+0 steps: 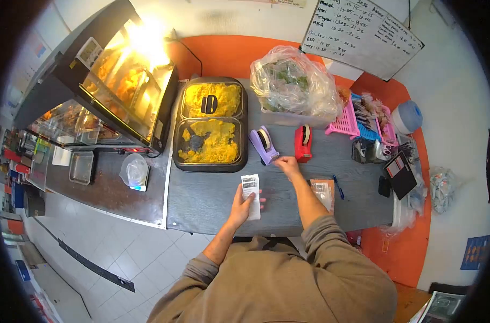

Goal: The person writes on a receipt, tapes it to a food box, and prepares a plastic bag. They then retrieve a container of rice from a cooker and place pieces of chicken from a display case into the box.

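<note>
My left hand [239,206] is closed on a white paper slip [250,195] with dark print, its thumb lying across the front. My right hand [289,167] reaches to the front end of a purple tape dispenser [264,144]. Its fingertips are pinched together at the dispenser's cutting end; anything between them is too small to make out. Just right of the purple one stands a red tape dispenser [304,144]. Beside my right forearm lie a brown packet with a printed label [323,192] and a blue pen [338,187].
Behind the purple dispenser is a black two-part tray [177,153] of yellow food. A lit glass food warmer [164,116] stands left. At the back sits a plastic bag of greens [293,81]; pink and blue baskets [343,125] and a black tablet-like device [401,175] are right.
</note>
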### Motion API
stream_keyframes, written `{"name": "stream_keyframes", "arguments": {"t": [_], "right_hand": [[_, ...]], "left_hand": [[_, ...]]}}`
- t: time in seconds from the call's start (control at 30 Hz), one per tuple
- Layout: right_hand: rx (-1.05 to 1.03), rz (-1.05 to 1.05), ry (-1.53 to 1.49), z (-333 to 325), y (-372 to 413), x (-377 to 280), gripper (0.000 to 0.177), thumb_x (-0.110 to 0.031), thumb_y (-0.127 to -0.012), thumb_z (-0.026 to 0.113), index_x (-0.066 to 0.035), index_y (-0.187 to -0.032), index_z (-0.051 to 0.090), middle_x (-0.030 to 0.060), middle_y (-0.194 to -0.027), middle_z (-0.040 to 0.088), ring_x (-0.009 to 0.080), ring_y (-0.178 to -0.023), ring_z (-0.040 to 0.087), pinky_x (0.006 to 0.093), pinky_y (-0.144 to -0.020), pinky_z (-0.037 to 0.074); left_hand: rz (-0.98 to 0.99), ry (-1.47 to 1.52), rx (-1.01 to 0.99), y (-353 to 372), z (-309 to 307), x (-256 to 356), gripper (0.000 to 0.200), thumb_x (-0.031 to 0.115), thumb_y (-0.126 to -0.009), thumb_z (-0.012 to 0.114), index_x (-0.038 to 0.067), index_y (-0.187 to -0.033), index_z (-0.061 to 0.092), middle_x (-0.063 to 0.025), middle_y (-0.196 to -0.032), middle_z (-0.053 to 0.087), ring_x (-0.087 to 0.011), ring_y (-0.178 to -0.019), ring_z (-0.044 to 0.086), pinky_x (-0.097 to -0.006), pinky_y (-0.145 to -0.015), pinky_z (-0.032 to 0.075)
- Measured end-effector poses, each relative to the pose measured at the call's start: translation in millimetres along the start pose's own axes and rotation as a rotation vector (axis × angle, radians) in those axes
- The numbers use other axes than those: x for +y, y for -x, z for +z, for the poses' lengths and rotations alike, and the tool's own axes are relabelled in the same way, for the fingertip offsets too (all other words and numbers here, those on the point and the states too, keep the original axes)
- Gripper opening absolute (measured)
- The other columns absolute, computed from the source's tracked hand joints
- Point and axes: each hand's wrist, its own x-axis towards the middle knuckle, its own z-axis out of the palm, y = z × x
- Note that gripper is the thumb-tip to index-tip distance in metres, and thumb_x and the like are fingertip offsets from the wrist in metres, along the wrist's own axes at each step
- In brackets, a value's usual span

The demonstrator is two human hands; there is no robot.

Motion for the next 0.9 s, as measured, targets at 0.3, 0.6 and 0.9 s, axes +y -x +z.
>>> {"name": "stream_keyframes", "arguments": {"t": [0.3,0.6,0.9], "right_hand": [[-0.464,0.326,-0.788,31,78,-109,0.032,-0.021,-0.086,0.070,0.001,-0.109,0.068,0.0101,-0.098,0.071,0.0201,-0.087,0.066,0.0319,-0.081,0.051],[0.022,-0.205,-0.012,28,9,-81,0.028,-0.026,-0.090,0.067,-0.001,-0.101,0.072,0.0081,-0.089,0.072,0.0161,-0.077,0.064,0.0277,-0.068,0.049],[-0.098,0.145,-0.564,5,11,-30,0.015,-0.018,-0.081,0.073,-0.003,-0.087,0.072,0.0013,-0.079,0.067,0.0129,-0.074,0.061,0.0251,-0.067,0.048]], "left_hand": [[-0.020,-0.079,-0.075,-58,-10,-20,0.037,0.004,-0.100,0.043,0.008,-0.136,0.034,-0.0150,-0.114,0.062,-0.0236,-0.089,0.068,-0.0342,-0.070,0.058],[-0.375,0.045,-0.094,-32,-20,-8,0.028,0.023,-0.101,0.049,0.001,-0.119,0.051,-0.0116,-0.100,0.065,-0.0175,-0.075,0.065,-0.0371,-0.068,0.059],[-0.155,0.416,0.028,-14,-16,53,0.032,0.029,-0.100,0.051,0.013,-0.127,0.047,-0.0058,-0.119,0.061,-0.0207,-0.101,0.063,-0.0432,-0.087,0.054]]}}
